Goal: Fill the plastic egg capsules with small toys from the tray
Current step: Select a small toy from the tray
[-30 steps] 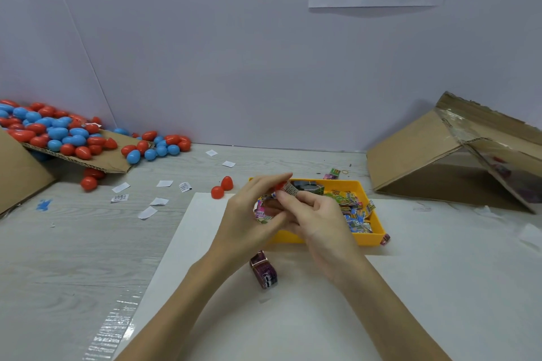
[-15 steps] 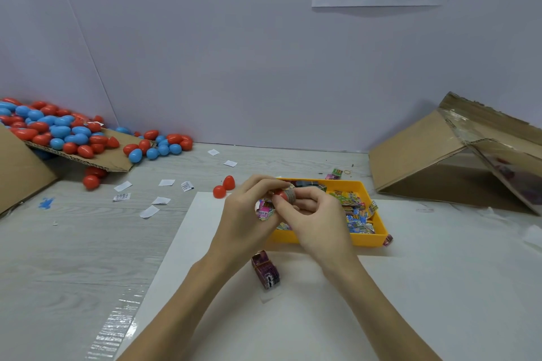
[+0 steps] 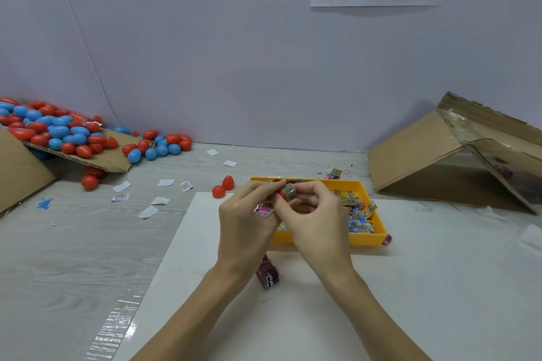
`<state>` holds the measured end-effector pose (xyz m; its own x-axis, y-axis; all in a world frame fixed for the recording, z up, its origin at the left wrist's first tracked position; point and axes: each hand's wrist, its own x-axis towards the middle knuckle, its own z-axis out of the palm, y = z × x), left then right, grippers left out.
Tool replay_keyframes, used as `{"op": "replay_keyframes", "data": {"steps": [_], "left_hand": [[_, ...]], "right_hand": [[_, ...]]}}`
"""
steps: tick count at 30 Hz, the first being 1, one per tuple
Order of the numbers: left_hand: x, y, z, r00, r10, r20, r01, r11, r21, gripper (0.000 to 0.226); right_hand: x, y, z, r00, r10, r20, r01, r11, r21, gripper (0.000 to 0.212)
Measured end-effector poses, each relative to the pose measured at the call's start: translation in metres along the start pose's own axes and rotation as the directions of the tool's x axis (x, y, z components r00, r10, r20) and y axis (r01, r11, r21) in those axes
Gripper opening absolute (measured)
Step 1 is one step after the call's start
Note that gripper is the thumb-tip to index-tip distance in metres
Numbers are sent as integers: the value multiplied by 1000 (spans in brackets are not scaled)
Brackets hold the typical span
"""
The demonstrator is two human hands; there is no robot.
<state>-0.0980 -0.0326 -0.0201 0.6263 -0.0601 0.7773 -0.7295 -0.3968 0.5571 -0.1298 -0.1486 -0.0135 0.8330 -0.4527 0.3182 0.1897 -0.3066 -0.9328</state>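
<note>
Head view
Left grip: your left hand [image 3: 245, 221] pinches the red egg half [image 3: 282, 194] and clasps a pink toy packet [image 3: 264, 210].
Right grip: your right hand [image 3: 318, 221] presses a grey packet [image 3: 290, 191] at the egg's mouth.
Tray: yellow tray [image 3: 368, 239] just behind your hands, on the white sheet [image 3: 440, 287].
Spare halves: two red halves [image 3: 223, 187] left of the tray.
Egg pile: far left [image 3: 55, 132].

Red and blue eggs [image 3: 58, 132], yellow tray [image 3: 369, 239] (multicoloured packets [image 3: 356, 214]).

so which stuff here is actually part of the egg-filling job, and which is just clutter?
In the job:
- left hand and right hand, both on the red capsule half with a small toy at its mouth
- yellow tray of toys
- two red halves
- egg pile

Lying about:
- paper slips
- tilted cardboard box
- packet near the wrists
</note>
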Motion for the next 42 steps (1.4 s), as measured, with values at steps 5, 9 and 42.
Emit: {"op": "replay_keyframes", "data": {"steps": [5, 9, 42], "left_hand": [[3, -5, -2, 996, -75, 43, 79, 993, -87, 36], [7, -11, -7, 989, -85, 120, 104, 982, -159, 39], [21, -10, -19, 807, -501, 314, 589, 727, -354, 22]], "right_hand": [[9, -1, -7, 972, 130, 195, -176, 955, 240, 24], [14, 0, -13, 954, 144, 264, -218, 936, 277, 21], [139, -38, -142, 911, 373, -173, -112, 631, 767, 50]]}}
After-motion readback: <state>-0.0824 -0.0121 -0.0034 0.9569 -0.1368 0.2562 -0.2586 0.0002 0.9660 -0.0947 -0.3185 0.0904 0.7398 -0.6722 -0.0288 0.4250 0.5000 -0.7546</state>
